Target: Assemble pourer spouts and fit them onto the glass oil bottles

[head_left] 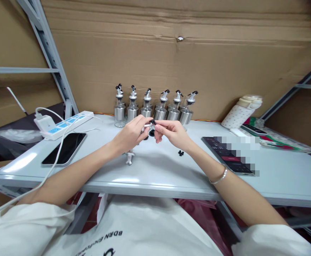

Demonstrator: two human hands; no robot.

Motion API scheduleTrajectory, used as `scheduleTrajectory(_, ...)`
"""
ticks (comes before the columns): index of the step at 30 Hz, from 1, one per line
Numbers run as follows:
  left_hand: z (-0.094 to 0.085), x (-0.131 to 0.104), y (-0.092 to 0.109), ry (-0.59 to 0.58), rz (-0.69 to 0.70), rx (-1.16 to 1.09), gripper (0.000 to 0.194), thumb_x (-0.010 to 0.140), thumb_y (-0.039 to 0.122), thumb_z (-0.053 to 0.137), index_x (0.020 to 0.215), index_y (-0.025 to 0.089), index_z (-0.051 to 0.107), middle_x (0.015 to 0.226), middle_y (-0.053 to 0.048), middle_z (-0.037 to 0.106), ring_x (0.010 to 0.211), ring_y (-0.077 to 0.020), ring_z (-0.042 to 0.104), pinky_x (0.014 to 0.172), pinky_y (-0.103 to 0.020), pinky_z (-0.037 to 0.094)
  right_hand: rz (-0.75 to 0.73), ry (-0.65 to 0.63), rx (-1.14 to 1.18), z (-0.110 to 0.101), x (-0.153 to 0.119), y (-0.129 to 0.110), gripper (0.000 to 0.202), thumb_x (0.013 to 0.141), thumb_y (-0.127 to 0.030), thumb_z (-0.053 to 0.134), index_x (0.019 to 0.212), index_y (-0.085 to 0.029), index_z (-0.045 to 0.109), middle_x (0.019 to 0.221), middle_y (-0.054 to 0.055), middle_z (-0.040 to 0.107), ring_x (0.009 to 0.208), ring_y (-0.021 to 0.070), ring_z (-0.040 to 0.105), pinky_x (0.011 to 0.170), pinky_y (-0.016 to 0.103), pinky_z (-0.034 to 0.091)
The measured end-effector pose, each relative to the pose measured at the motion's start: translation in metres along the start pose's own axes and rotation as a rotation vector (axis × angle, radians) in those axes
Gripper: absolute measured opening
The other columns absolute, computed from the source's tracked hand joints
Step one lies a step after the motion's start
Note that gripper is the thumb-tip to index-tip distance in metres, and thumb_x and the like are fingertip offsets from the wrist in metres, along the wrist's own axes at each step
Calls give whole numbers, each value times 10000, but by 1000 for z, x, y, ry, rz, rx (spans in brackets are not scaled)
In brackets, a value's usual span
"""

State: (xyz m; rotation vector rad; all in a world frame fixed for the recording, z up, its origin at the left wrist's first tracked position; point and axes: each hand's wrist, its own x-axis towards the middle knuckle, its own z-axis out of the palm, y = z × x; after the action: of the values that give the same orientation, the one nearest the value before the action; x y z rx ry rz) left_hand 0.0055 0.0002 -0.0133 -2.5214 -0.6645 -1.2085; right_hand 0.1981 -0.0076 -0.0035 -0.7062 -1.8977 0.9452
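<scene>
My left hand [131, 133] is closed on a silver pour spout [152, 126], mostly covered by the fingers. My right hand [172, 133] pinches a small black cap [152, 122] at the spout's tip. Below my left hand a loose silver pour spout [129, 158] lies on the white table [155, 177]. Black round parts [152, 133] show under and behind the hands; whether they join the held spout I cannot tell. A cluster of small black pieces [181, 153] lies by my right wrist. Behind the hands stand several glass-and-steel oil bottles [147, 106] with silver spouts and black flip caps.
On the left are a power strip [67, 124] with a charger, a phone [65, 148] and a white cable crossing my left arm. To the right lie a tablet-like device [227, 156] and a tilted white tumbler [235, 115]. Cardboard [155, 60] walls the back.
</scene>
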Motion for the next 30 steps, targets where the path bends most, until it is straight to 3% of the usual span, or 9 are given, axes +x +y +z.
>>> scheduleTrajectory(6,1,0,0,-43,-119,-70,190,932,186,447,1101,141,521,918,-55,576,809,-142,572,764,-261,476,-13,57,-53,2,0,7,415,818,-530,594,951,-148,689,603,-7,629,509,99,586,547,253,505)
scheduleTrajectory(21,0,5,2,-67,-323,-305,89,895,223,490,962,167,505,870,-14,594,798,-124,557,698,-225,442,-37,51,-103,1,-1,8,408,817,-542,594,906,-151,668,621,6,648,522,110,596,560,264,523)
scheduleTrajectory(30,-4,7,6,-58,-390,-337,91,892,251,527,889,161,541,825,-10,618,751,-123,562,644,-218,427,-59,-7,-203,0,-1,7,386,863,-518,537,757,-160,632,619,13,623,533,108,581,573,258,488)
